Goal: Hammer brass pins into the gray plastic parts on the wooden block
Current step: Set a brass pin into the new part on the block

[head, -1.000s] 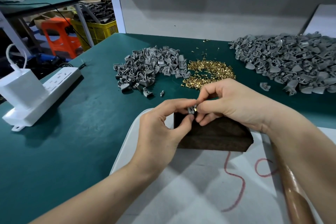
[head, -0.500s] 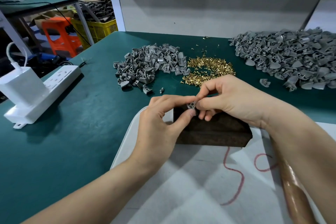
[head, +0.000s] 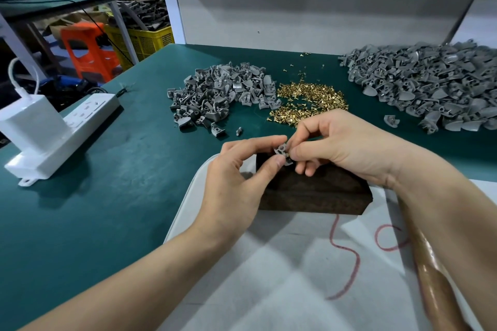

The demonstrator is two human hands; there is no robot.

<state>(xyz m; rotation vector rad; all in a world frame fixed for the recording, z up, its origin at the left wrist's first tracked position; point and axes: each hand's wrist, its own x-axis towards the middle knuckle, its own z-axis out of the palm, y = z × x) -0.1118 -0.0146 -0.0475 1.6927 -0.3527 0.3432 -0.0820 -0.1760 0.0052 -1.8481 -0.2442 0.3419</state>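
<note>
Over the last second my left hand (head: pixel 236 177) and right hand (head: pixel 347 148) have barely shifted. Both still pinch one gray part (head: pixel 281 150) just above the wooden block (head: pixel 309 191), far-left corner. I judge a pin is being seated, with no hammering yet. Beyond the block lie a smaller gray pile (head: pixel 220 94), a larger gray pile (head: pixel 430 83) and one brass pin heap (head: pixel 312 99). One hammer handle (head: pixel 430 285) lies to its near right.

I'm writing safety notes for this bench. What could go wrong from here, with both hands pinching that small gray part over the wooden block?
1. The gray part is pinched only by fingertips of the left hand and right hand above the wooden block, so it may slip and drop.
2. The wooden handle, likely the hammer's, lies under the right forearm. A careless arm move might nudge it away.
3. Fingers held this close during hammering could get struck.
</note>
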